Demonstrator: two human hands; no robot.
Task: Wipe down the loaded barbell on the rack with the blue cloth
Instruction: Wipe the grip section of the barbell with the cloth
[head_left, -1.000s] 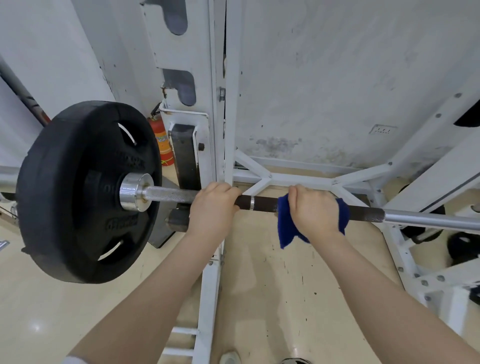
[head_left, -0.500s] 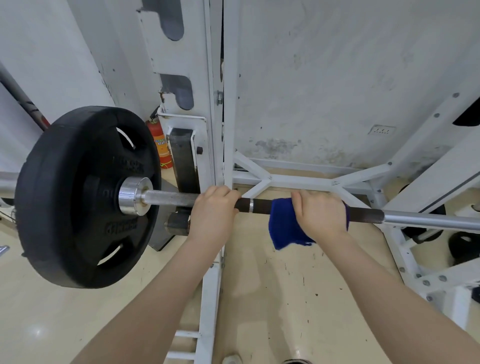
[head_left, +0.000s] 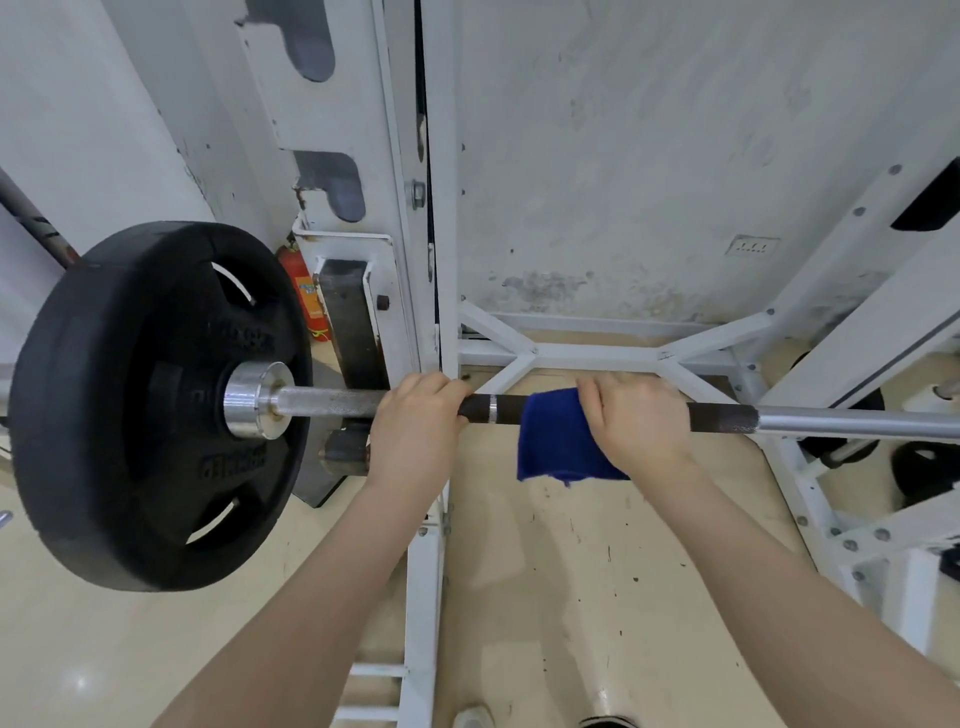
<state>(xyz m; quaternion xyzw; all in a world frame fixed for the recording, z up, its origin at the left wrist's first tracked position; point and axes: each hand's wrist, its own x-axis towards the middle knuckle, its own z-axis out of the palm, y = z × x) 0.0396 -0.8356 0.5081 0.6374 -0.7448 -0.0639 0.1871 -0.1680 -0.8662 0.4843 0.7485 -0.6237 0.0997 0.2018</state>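
Observation:
The barbell (head_left: 332, 402) lies horizontally across the white rack (head_left: 405, 208), with a black weight plate (head_left: 130, 415) on its left end. My left hand (head_left: 415, 421) grips the bare bar just right of the knurled section. My right hand (head_left: 639, 421) presses the blue cloth (head_left: 556, 441) around the dark part of the bar; the cloth hangs down to the left of that hand. Right of my hand the bar turns silver (head_left: 857, 421).
The rack's white upright and its base rail (head_left: 423, 597) stand between my arms. A red fire extinguisher (head_left: 304, 291) stands by the wall behind the plate. More plates (head_left: 924, 473) lie on the floor at right. White cross braces (head_left: 587, 358) run behind the bar.
My right hand has slid the blue cloth along the bar; more cloth now shows on the left of the hand. The left hand stays in place.

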